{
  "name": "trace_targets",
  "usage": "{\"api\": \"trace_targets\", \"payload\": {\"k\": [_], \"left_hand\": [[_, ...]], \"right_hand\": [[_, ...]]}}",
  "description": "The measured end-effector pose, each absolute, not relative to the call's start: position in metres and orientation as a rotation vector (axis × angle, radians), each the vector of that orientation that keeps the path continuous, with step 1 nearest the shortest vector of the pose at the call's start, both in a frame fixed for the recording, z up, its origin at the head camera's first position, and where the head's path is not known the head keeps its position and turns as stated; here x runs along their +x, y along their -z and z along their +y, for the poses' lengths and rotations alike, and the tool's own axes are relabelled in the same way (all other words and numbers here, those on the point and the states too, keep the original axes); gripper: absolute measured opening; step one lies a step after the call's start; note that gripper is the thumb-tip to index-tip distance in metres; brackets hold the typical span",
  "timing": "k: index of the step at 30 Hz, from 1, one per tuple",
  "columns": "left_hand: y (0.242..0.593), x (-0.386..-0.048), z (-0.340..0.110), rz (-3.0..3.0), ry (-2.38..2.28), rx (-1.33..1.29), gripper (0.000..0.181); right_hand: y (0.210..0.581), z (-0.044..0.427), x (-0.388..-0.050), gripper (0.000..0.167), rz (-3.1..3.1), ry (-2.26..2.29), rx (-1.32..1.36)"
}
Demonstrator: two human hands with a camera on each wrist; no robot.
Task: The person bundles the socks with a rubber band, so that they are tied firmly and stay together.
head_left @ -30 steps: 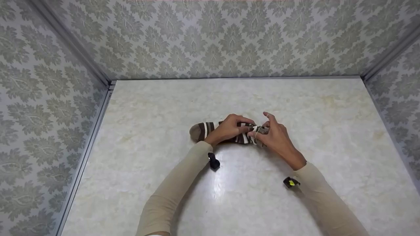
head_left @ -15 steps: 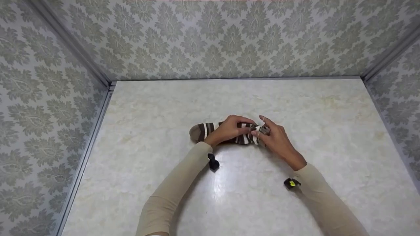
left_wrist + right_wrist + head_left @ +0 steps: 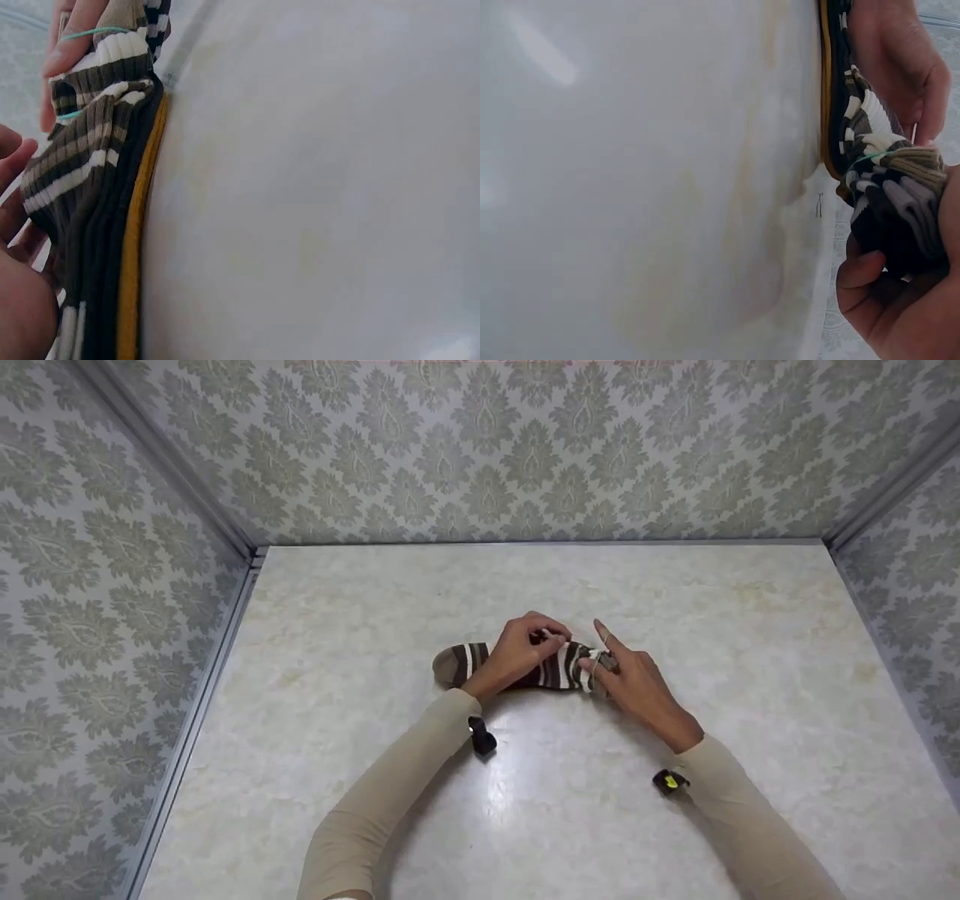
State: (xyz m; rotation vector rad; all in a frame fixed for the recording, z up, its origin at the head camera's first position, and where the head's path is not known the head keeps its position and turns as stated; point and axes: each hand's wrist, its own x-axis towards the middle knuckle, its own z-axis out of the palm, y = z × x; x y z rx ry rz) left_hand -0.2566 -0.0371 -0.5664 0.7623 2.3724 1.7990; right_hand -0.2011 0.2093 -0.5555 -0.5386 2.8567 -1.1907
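A bundle of striped socks (image 3: 556,671) in brown, white and dark tones lies on the table, toes to the left. A thin greenish rubber band (image 3: 97,32) circles the bunched cuffs. My left hand (image 3: 516,652) lies over the middle of the bundle, its fingers curled over the far side. Its thumb and index tips come together above the fabric; whether anything is between them is unclear. My right hand (image 3: 636,679) grips the cuff end, thumb by the band, index finger raised. In the right wrist view its fingers (image 3: 862,274) curl around the dark folded cuffs (image 3: 900,217).
A pale marbled table (image 3: 360,592) spreads around the socks. Patterned wall panels (image 3: 480,450) stand behind and at both sides. Small black devices (image 3: 482,739) are strapped at both wrists. In the wrist views a mustard sock edge (image 3: 133,247) shows under the bundle.
My left hand has drawn back slightly left from the cuffs, and its thumb and index tips have closed together. My right hand stays at the cuffs, having shifted only slightly right.
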Motion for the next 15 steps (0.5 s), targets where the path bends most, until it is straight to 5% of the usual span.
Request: {"api": "trace_targets", "payload": {"k": [15], "left_hand": [[0.540,-0.235,-0.026,2.625,-1.597,0.907,0.010]], "right_hand": [[0.548,0.208,-0.201,0.052,2.782,1.177,-0.535]]}}
